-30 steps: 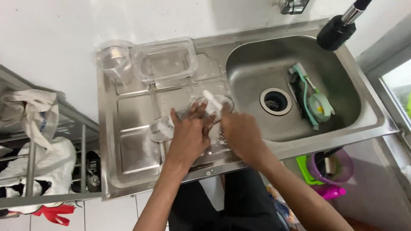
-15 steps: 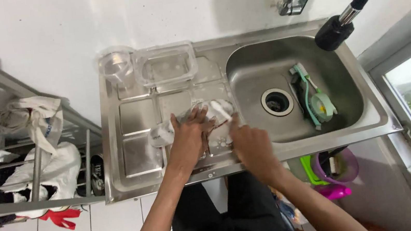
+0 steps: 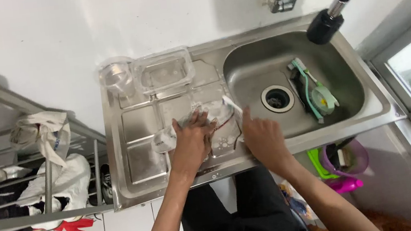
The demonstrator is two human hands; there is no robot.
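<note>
My left hand (image 3: 191, 143) presses down on a crumpled clear plastic bag (image 3: 215, 113) that lies on the steel draining board (image 3: 138, 123) of the sink unit. Its fingers are curled over the bag. My right hand (image 3: 263, 139) is just to the right of the bag, beside the basin's edge, fingers loosely apart and holding nothing. Part of the bag (image 3: 164, 139) sticks out left of my left hand.
A clear plastic tub (image 3: 163, 71) and a clear cup (image 3: 116, 75) stand at the back of the draining board. The basin (image 3: 247, 68) holds a green brush and scrubber (image 3: 315, 94). A black hose tap (image 3: 327, 22) hangs above. A metal rack with cloths (image 3: 37, 152) stands left.
My right hand has let go of the bag and pulled back to the right. My left hand stays on the bag, now pressing it flatter against the draining board.
</note>
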